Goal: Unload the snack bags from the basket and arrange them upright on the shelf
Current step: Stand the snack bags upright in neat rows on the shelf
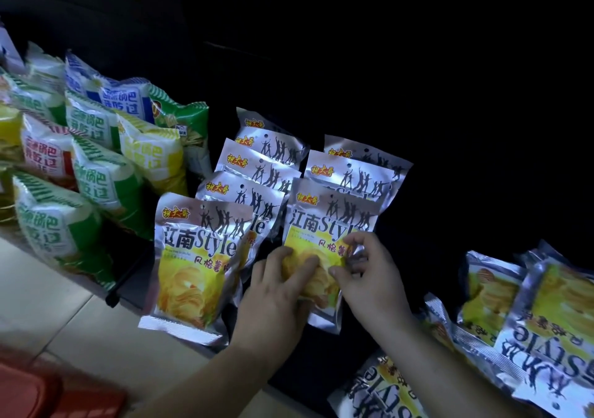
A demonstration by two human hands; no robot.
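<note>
Holding the front bag (316, 224) of the right row upright on the shelf (321, 366), the left hand (276, 289) grips its lower front and the right hand (369, 276) pinches its right edge. The bag looks light, puffy and slick, with fragile chips inside, so it is best held by the sealed edges, not squeezed mid-pouch. Loose bags (546, 305) lie flat at right; a blurred red basket (38, 392) sits lower left.

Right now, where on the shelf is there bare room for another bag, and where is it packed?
Bare dark shelf lies between the right silver row and the loose pile at lower right. Crowded: the two silver rows overlap, and the green and white bags crowd the left silver row. The left hand and right hand grip the front bag.
</note>
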